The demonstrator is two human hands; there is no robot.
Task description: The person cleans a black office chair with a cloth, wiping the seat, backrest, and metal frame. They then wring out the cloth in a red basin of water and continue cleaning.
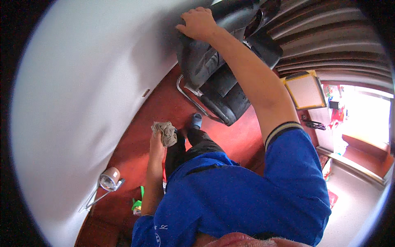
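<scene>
My left hand is closed around a crumpled greyish-brown cloth, held low in front of my legs. Stretched forward, my right hand grips the top of the backrest of a black leather chair. Its fingertips are partly hidden at the far edge. The chair has a padded black seat and a curved chrome tube frame. Below it on the red floor is one of my feet in a grey-blue slipper. The other foot is mostly hidden behind the cloth.
A white wall runs close along my left. Near it a brown container sits in a metal holder. Green-handled things lie low at left. Brown curtains, a yellow-edged board and a bright window are at right.
</scene>
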